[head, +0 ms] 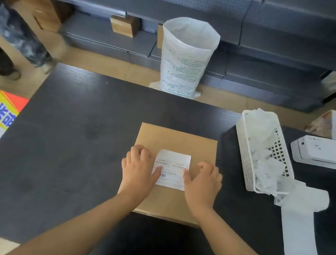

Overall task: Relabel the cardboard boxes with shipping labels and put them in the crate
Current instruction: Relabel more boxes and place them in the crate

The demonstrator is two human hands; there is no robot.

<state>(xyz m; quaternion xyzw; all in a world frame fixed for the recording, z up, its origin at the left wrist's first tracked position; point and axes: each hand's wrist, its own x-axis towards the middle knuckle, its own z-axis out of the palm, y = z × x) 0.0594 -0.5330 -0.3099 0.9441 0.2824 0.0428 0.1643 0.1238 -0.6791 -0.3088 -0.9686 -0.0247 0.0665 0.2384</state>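
Head view — thumbs on shipping label (172,168)

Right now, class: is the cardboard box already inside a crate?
No. The cardboard box lies flat on the dark table, with the left hand and right hand pressing a shipping label onto it.
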